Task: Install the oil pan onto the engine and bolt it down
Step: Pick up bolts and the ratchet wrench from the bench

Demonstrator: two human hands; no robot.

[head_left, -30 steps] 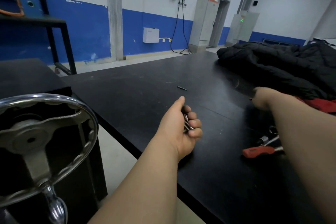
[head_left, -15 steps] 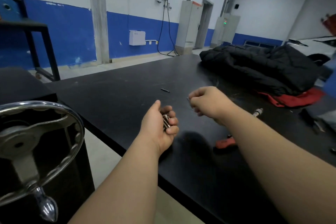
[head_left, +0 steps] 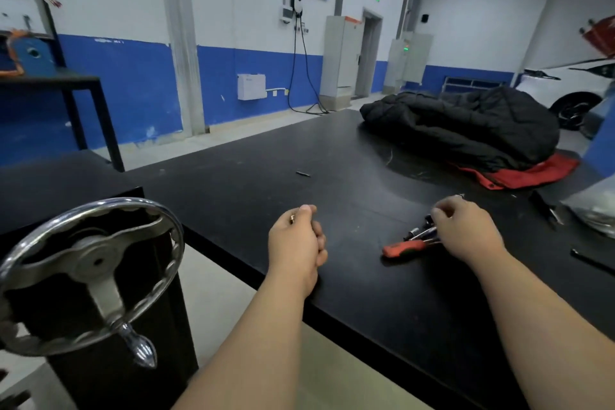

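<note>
My left hand [head_left: 296,240] hovers over the black table [head_left: 253,196] near its front edge and grips several bolts in a fist; one brass-coloured bolt end [head_left: 292,218] shows by the thumb. My right hand [head_left: 466,231] is further right, fingers curled down and pinching at small metal pieces [head_left: 420,230] beside a red-handled driver [head_left: 402,247]. What the fingertips hold is hidden. A silver-grey metal part [head_left: 597,213] shows at the right edge. The engine is not in view.
A chrome handwheel [head_left: 90,263] on a black stand is close at the lower left. A black coat [head_left: 466,123] over red cloth lies at the table's far right. One small dark pin [head_left: 303,173] lies mid-table, and a dark rod [head_left: 592,261] at the right.
My right hand has moved from beside my left hand back to the right, down onto the tools. My left hand has closed tighter and turned, hiding most of the bolts.
</note>
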